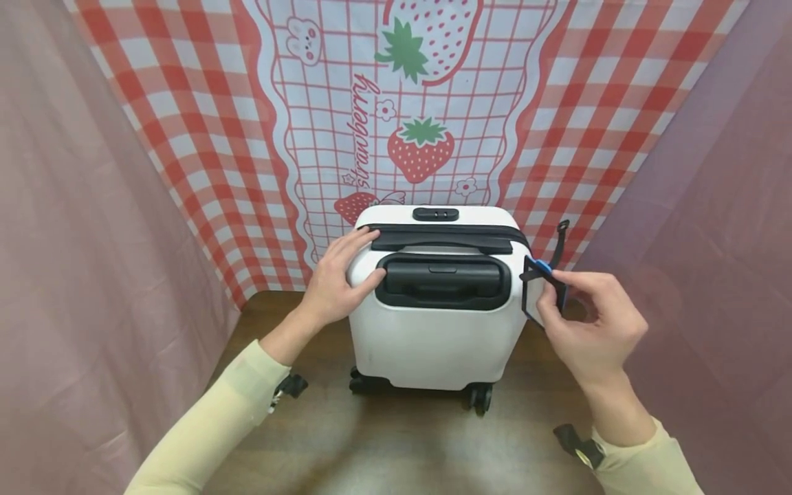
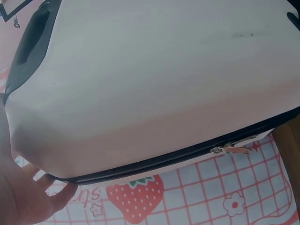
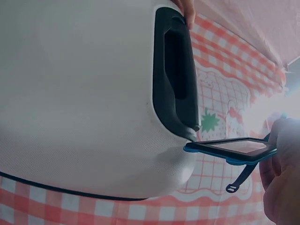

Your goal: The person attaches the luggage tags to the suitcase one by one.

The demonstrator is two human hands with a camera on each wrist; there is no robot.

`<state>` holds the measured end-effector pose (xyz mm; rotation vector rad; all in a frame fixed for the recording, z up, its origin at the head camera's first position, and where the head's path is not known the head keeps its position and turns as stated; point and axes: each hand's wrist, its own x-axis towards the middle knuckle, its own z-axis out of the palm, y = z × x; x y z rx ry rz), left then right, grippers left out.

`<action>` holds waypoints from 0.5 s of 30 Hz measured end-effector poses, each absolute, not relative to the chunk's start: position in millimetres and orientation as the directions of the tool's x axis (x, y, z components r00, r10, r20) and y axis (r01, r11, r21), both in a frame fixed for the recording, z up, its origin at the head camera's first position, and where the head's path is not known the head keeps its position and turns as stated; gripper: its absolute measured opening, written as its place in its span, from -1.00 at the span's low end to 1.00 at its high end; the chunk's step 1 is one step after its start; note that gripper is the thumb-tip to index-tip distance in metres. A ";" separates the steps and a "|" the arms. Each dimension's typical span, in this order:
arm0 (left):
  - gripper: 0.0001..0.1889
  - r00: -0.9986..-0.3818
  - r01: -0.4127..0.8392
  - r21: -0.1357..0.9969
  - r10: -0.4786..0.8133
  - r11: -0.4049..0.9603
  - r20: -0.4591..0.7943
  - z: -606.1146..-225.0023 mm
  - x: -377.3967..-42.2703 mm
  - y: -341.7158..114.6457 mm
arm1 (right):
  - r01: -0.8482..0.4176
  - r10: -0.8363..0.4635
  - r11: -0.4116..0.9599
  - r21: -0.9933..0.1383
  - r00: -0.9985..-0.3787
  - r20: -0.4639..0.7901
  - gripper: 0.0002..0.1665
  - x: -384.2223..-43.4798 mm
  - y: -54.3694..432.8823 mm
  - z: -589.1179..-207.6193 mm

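A white suitcase (image 1: 433,344) stands upright on its black wheels, its recessed black pull handle (image 1: 442,280) and black carry handle (image 1: 445,240) facing up. My left hand (image 1: 339,278) rests on the suitcase's upper left corner, fingers spread over the edge and thumb beside the handle recess. At the right side, my right hand (image 1: 597,316) pinches a luggage tag (image 1: 533,299) between thumb and forefinger. The tag has a dark frame with blue edging and a clear window. Its black buckle strap (image 1: 562,244) sticks up loose in the head view and hangs below the tag in the right wrist view.
The suitcase stands on a brown wooden table (image 1: 408,447). Behind it hangs a red-and-white checked cloth (image 1: 421,89) with strawberries. Pink curtains (image 1: 111,240) enclose both sides. A zipper pull (image 2: 232,149) shows on the suitcase's side, and a combination lock (image 1: 436,214) sits on top.
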<state>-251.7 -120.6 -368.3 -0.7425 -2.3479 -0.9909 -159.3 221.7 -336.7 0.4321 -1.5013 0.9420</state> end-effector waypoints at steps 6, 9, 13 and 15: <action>-0.32 -0.757 0.617 0.507 0.279 0.601 0.591 -362.9 -249.0 -117.7 | -0.752 0.232 0.595 -0.283 -0.177 0.957 -0.80 -159.8 218.5 -337.0; -0.36 -0.764 0.605 0.517 0.260 0.605 0.590 -357.0 -245.9 -114.7 | -0.760 0.224 0.588 -0.275 -0.173 0.959 -0.80 -159.9 215.7 -336.1; -0.42 -0.744 0.623 0.507 0.251 0.596 0.619 -345.4 -239.7 -107.6 | -0.775 0.217 0.572 -0.268 -0.172 0.961 -0.82 -159.9 210.9 -333.8; -0.44 -0.718 0.650 0.487 0.264 0.583 0.644 -338.3 -235.6 -102.8 | -0.779 0.209 0.568 -0.268 -0.178 0.962 -0.82 -159.2 209.1 -332.5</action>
